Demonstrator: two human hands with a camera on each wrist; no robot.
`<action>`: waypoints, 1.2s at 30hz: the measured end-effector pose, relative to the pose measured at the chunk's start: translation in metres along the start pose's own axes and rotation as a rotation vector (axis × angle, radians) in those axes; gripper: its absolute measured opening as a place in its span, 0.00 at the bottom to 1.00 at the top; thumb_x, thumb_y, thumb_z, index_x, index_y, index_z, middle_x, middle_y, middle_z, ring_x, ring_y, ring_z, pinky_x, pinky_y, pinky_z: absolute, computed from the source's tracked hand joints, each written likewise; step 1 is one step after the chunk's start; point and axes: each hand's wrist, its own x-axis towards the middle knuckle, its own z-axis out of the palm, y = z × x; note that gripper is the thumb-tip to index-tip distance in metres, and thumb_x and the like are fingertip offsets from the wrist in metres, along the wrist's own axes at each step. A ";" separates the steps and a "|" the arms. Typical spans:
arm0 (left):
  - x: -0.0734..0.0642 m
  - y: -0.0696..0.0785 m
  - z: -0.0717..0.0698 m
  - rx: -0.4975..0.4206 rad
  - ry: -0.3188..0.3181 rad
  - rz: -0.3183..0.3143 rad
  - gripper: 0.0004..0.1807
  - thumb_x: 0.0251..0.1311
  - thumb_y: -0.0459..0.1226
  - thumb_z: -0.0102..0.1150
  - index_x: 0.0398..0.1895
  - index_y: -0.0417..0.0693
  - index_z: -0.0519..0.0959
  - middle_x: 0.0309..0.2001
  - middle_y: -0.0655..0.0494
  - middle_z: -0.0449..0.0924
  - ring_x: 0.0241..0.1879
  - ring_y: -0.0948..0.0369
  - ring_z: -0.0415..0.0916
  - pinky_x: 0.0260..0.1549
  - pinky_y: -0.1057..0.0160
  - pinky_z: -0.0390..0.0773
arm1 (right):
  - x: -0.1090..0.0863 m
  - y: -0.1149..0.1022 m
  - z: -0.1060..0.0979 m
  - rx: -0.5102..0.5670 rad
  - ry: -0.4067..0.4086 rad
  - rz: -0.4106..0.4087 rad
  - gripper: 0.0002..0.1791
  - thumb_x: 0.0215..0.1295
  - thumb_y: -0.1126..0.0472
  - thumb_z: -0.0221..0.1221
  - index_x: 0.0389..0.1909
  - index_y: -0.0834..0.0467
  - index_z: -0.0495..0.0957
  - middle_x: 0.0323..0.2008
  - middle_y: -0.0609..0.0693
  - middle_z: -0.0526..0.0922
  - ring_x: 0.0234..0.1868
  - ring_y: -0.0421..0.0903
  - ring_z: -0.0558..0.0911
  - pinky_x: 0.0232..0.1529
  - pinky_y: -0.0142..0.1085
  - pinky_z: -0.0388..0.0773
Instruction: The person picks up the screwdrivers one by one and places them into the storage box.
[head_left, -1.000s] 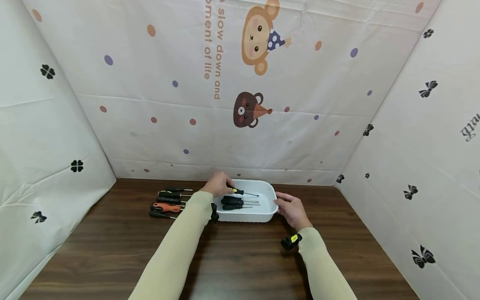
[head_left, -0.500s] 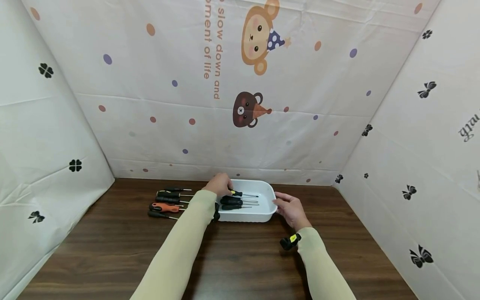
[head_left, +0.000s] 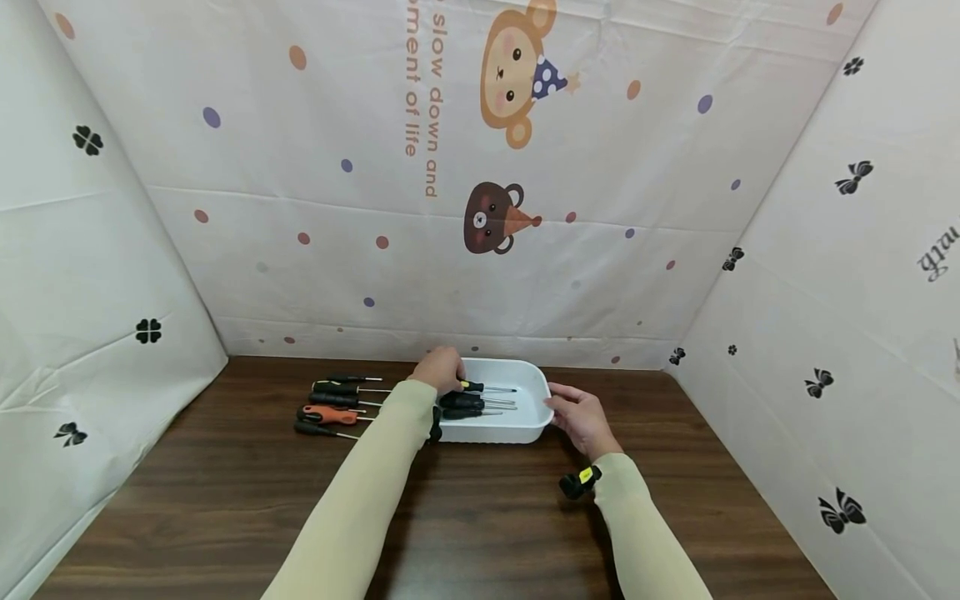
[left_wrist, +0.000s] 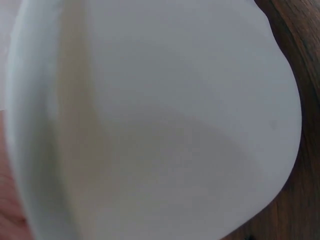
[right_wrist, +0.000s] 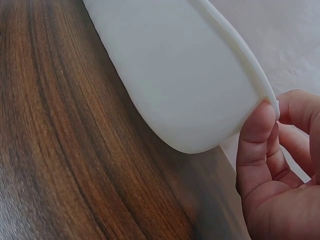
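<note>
At the tray's left end my left hand [head_left: 441,369] has its fingers at the black-and-yellow handle of a screwdriver [head_left: 473,386], whose shaft points right, low inside the white tray [head_left: 534,417]. Its fingertips are partly hidden in the head view; in the left wrist view the tray wall [left_wrist: 190,100] blocks the work. Below that screwdriver, several black-handled screwdrivers [head_left: 461,402] lie side by side in the tray, shafts to the right. My right hand [head_left: 583,421] pinches the tray's right rim between thumb and fingers, seen closely as the hand [right_wrist: 280,165] in the right wrist view.
Left of the tray, on the dark wooden table [head_left: 480,517], several more screwdrivers lie in a row, among them an orange-handled one [head_left: 328,414]. My left forearm [head_left: 360,492] covers some of their tips. Printed cloth walls [head_left: 337,275] stand behind and at both sides.
Over the last second my left hand has dropped slightly and shifted a little right, bringing the black-and-yellow screwdriver lower in the tray. My right hand keeps its hold on the rim.
</note>
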 end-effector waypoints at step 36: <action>0.001 0.002 0.012 0.149 0.126 0.034 0.04 0.58 0.35 0.75 0.36 0.49 0.91 0.39 0.55 0.89 0.41 0.56 0.85 0.41 0.56 0.86 | 0.000 0.001 0.000 0.017 -0.007 -0.011 0.26 0.66 0.68 0.66 0.65 0.65 0.77 0.54 0.60 0.86 0.30 0.40 0.83 0.31 0.29 0.82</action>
